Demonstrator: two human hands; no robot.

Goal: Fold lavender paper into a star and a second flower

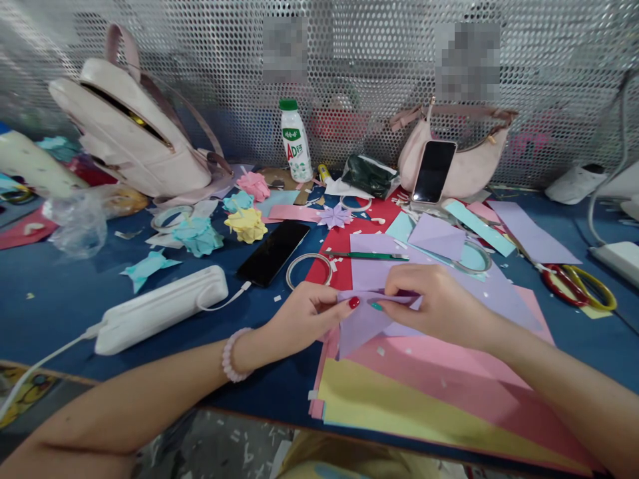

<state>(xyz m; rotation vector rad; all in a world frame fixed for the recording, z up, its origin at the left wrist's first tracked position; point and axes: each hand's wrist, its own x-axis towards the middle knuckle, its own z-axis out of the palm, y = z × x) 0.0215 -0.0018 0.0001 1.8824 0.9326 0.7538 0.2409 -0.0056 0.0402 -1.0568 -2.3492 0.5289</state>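
Observation:
A sheet of purple paper (358, 327), partly folded, is held up between both hands over the stack of coloured paper. My left hand (312, 311) pinches its left part, thumb on the near face. On the right side my right hand (429, 299) grips the folded upper edge between thumb and fingers. Beneath them lie larger purple (509, 306), pink (479, 366) and yellow (379, 392) sheets. Just beyond the hands rests a green craft knife (369, 255). A roll of clear tape (309, 271) is beside the left hand.
A black phone (274, 251) and white power bank (162, 309) lie left, joined by a cable. Folded paper shapes (198, 234) stand behind them. A bottle (295, 141), a backpack (134, 133), a handbag (479, 159) and an upright phone (434, 171) line the back. Scissors (566, 285) lie right.

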